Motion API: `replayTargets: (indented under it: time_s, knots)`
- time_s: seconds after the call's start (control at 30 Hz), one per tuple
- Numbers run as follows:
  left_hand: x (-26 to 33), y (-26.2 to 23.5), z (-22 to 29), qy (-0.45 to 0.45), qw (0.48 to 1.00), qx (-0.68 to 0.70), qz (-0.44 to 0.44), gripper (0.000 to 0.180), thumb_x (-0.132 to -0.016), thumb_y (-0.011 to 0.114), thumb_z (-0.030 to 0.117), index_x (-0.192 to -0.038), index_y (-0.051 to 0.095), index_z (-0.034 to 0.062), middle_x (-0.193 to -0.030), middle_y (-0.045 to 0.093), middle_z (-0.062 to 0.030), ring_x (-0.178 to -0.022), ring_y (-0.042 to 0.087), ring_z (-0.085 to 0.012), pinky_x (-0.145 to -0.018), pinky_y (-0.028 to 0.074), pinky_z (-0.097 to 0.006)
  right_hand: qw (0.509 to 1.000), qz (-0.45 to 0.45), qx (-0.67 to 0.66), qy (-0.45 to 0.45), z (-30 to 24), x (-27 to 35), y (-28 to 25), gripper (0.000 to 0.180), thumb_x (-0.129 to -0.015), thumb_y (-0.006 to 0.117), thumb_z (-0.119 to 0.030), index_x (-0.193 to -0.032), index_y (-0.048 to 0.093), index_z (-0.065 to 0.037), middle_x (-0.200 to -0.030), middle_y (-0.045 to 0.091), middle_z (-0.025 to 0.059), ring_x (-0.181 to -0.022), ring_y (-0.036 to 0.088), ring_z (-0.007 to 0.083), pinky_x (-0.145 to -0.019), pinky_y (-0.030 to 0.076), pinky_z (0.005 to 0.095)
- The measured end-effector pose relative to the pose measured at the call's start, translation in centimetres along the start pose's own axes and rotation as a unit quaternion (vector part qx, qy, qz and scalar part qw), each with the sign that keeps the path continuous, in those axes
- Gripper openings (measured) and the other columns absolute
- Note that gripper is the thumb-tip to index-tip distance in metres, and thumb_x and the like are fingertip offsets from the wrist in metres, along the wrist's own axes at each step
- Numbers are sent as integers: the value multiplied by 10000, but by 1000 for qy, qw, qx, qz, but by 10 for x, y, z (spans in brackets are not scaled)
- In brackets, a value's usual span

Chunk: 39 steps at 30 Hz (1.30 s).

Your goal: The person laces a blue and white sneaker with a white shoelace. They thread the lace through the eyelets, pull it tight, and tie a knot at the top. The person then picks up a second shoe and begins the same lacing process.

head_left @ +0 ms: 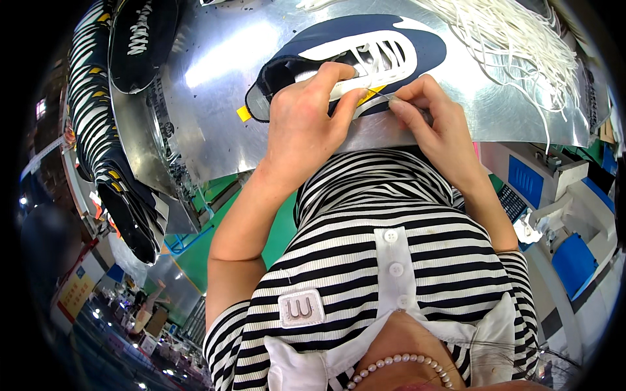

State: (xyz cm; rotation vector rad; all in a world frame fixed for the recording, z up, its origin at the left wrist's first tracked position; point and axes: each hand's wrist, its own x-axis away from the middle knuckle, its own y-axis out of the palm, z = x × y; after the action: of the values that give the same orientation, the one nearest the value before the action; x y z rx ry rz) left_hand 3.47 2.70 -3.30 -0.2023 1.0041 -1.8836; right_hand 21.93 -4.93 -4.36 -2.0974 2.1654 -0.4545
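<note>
A dark blue and white shoe upper [365,49] with white laces lies flat on the shiny metal table [215,78]. My left hand [303,124] presses down on its near edge, fingers curled over the white side panel. My right hand [433,120] pinches a thin needle-like tool [381,93] whose tip meets the upper's edge by my left fingertips. A small yellow tag [243,113] sticks out at the upper's heel end.
A heap of white laces [515,45] lies at the table's right. Black and white shoe uppers [140,39] are stacked along the left [104,143]. Green floor shows below the table edge; blue and white machines [554,195] stand at right.
</note>
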Motion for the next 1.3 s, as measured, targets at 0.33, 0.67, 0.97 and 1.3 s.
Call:
replayTargets:
  time_s: [0.33,0.67,0.97,1.3]
  knots:
    - [5,-1,-1,33,999,-28,-28,183,-846,734,102,-997,660,30,-832,698,-127,-670,672,-263,-590,500,-305,998,23,47,37,-6,-20,21,171,-943,608,-179,-922,531,-27,-647,631,92,-584,636,245,-563,482,346]
    - [12,-1,-1,-17,995,51,-81,188,-848,702,181,-1016,668,103,-776,689,-102,-640,647,-302,-578,495,-375,981,90,136,-105,-18,-27,-39,183,-919,649,-155,-1056,606,-42,-811,674,121,-752,692,210,-675,515,298]
    - [9,-35,5,-105,959,51,-259,236,-853,737,220,-907,711,-8,-641,620,-126,-525,550,-204,-525,413,-306,971,160,123,-131,38,-60,-6,266,-903,675,-271,-1064,647,-61,-736,686,102,-634,662,206,-582,486,303]
    - [20,-39,-14,71,960,-99,-252,363,-844,718,366,-748,669,20,-604,580,-127,-572,558,-322,-549,438,-401,971,175,105,-123,32,-44,-2,175,-865,715,-186,-976,677,-55,-690,667,58,-555,596,126,-547,454,250]
